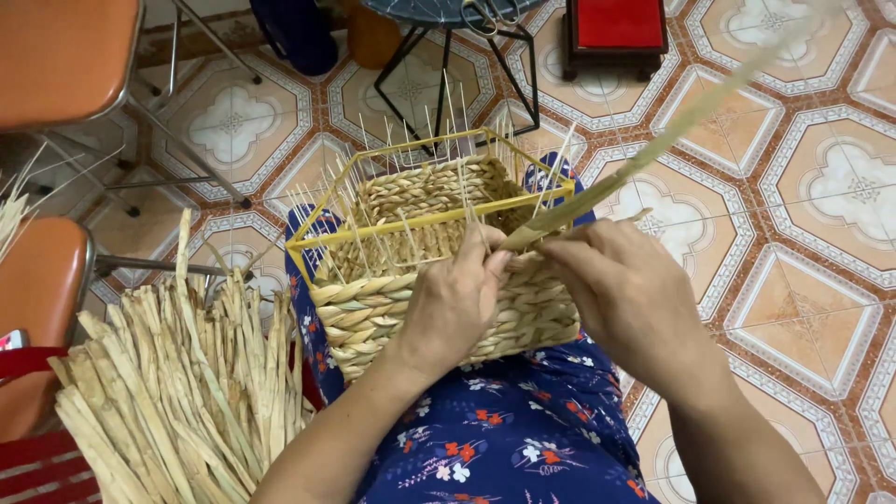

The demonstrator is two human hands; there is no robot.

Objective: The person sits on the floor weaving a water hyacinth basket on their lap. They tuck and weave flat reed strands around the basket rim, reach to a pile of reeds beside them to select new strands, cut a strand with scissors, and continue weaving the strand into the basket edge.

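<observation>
A half-woven square basket (373, 313) of braided straw sits on my lap, built around a yellow wire frame (411, 222) with several thin upright spokes. My left hand (457, 299) presses against the basket's near side, fingers at the top of the weave. My right hand (621, 285) pinches a long pale straw strand (653, 154) that runs up and away to the right. Both hands meet at the basket's near right corner.
A thick bundle of dried straw strips (177, 392) lies at my left. Orange chairs (56, 56) stand at the left, a black metal stand (448, 56) and a red stool (616, 28) behind the basket. Patterned tile floor (803, 205) spreads to the right.
</observation>
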